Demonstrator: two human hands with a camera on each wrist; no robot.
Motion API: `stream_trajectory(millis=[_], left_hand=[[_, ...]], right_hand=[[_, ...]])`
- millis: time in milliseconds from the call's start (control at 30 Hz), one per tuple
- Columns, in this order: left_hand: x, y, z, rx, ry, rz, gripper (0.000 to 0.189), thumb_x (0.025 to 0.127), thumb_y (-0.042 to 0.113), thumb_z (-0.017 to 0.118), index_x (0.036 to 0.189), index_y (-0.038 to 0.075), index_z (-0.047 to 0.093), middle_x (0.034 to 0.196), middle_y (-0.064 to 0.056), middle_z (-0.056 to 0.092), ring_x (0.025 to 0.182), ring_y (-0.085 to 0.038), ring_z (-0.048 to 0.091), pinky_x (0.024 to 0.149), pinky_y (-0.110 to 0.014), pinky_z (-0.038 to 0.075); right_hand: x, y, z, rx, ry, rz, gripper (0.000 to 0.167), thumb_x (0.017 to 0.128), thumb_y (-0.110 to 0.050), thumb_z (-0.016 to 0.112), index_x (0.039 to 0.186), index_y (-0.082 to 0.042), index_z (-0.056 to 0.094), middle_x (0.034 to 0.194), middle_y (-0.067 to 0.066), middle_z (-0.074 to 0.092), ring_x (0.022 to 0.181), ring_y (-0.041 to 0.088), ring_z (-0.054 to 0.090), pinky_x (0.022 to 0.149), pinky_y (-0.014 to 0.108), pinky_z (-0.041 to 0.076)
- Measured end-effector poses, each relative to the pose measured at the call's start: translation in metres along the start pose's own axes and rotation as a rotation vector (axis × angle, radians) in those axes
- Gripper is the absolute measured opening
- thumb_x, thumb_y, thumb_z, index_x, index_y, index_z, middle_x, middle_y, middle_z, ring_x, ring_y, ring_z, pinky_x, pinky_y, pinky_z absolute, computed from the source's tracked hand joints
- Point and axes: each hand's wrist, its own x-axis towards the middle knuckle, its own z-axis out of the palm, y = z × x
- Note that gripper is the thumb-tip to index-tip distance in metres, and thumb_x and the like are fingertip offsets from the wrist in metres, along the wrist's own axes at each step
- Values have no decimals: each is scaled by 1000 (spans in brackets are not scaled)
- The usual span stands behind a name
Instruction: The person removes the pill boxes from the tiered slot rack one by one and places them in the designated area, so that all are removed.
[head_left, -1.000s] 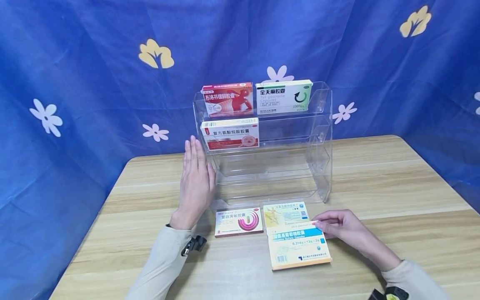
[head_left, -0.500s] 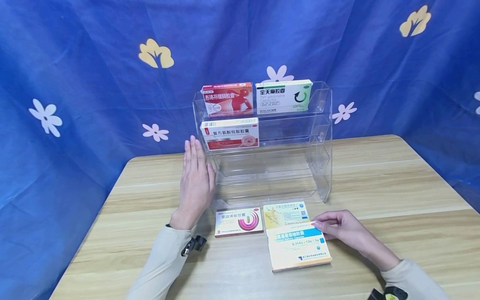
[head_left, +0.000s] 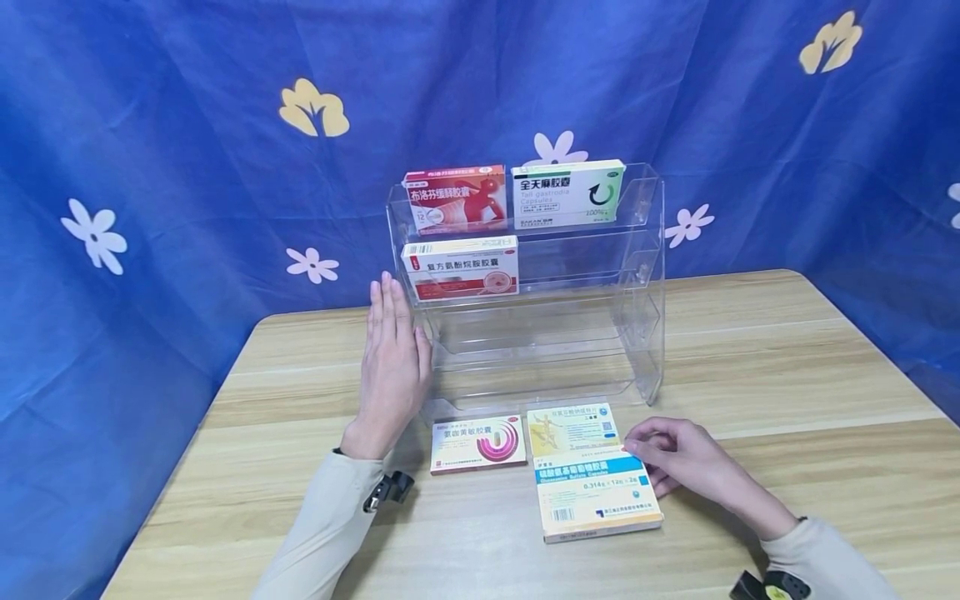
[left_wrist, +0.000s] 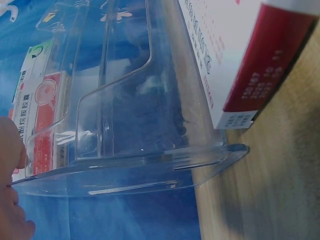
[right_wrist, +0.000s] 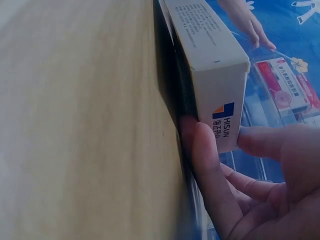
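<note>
My left hand (head_left: 393,362) lies flat along the left side of a clear acrylic tiered rack (head_left: 536,321), its fingers straight. With thumb and fingers, my right hand (head_left: 678,454) pinches the right end of a white medicine box with a blue band (head_left: 596,500), near its far corner. The right wrist view shows the thumb at the upper edge and a fingertip low on the box's end (right_wrist: 222,95). Just behind it lies a pale yellow medicine box (head_left: 570,427), partly covered. Left of these is a white medicine box with pink arcs (head_left: 477,444).
A red medicine box (head_left: 455,200) and a white-and-green one (head_left: 567,196) stand on the rack's top tier. Below, a white-and-red box (head_left: 461,268) stands at the left. The rack stands on a wooden table (head_left: 757,358) before a blue curtain (head_left: 465,83).
The blue-banded box has tilted slightly, and its near side and print show differently. My right fingers have shifted a little at its corner. The left hand and the rack stay put.
</note>
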Motion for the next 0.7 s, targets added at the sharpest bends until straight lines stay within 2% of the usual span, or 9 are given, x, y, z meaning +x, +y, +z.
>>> stream_trajectory(millis=[233, 333, 500, 700], left_hand=[[0, 1, 0, -8, -6, 1, 61, 98, 9, 40, 149, -10, 12, 159, -23, 9, 148, -29, 0, 120, -40, 6], [0, 1, 0, -10, 0, 4, 61, 99, 10, 39, 149, -11, 13, 158, -23, 10, 148, -30, 1, 120, -40, 6], [0, 1, 0, -8, 8, 4, 60, 99, 10, 39, 149, -11, 14, 158, -23, 10, 147, -32, 3, 120, -40, 7], [0, 0, 1, 3, 22, 16, 60, 98, 9, 40, 149, -11, 14, 158, -24, 12, 146, -38, 9, 120, -40, 7]], right_hand=[[0, 0, 0, -138, 28, -59, 39, 93, -25, 64, 116, 6, 59, 71, 7, 64, 57, 20, 61, 50, 29, 53], [0, 0, 0, -145, 15, -77, 38, 93, -23, 64, 116, 7, 58, 69, 7, 62, 56, 19, 60, 52, 28, 53], [0, -1, -2, -170, 13, -91, 37, 94, -23, 63, 115, 6, 59, 69, 6, 63, 58, 19, 61, 52, 28, 53], [1, -11, -10, -219, 73, -135, 33, 95, -23, 61, 113, 4, 61, 76, 6, 67, 61, 21, 64, 51, 31, 54]])
